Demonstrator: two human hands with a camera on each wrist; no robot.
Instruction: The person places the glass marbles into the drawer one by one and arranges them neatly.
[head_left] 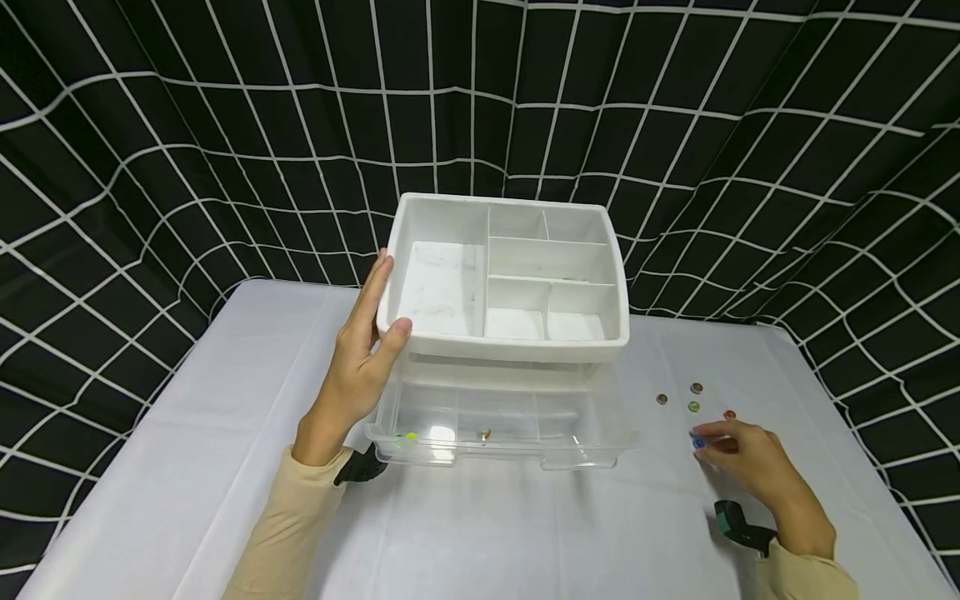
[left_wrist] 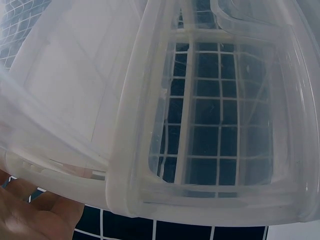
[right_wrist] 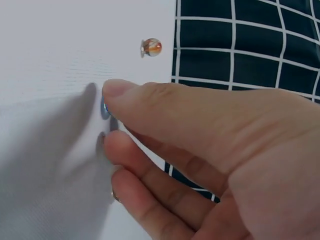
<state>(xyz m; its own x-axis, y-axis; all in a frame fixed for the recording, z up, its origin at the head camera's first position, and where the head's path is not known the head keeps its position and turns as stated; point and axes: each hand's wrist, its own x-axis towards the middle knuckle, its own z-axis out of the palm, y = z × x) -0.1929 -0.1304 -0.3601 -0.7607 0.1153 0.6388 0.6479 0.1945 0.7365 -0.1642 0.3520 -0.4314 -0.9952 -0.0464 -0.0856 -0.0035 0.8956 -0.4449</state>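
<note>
A white organizer box [head_left: 427,287] with a divided top stands on the table, its clear drawer [head_left: 495,412] pulled out below. My left hand [head_left: 356,367] rests against the box's left side, fingers extended along it and thumb over the front rim corner. In the drawer lie a yellow-green marble [head_left: 411,437] and a brownish marble [head_left: 485,434]. To the right, my right hand [head_left: 738,454] pinches a blue marble [head_left: 699,443] between thumb and fingertips, low over the tablecloth. The right wrist view shows the blue marble [right_wrist: 105,108] mostly hidden by the thumb.
Beyond the right hand lie an orange marble [head_left: 730,414], a green marble [head_left: 693,407] and two brownish marbles [head_left: 697,388] on the white tablecloth [head_left: 480,533]. Black cloth with a white grid [head_left: 480,92] hangs around the table's back and sides.
</note>
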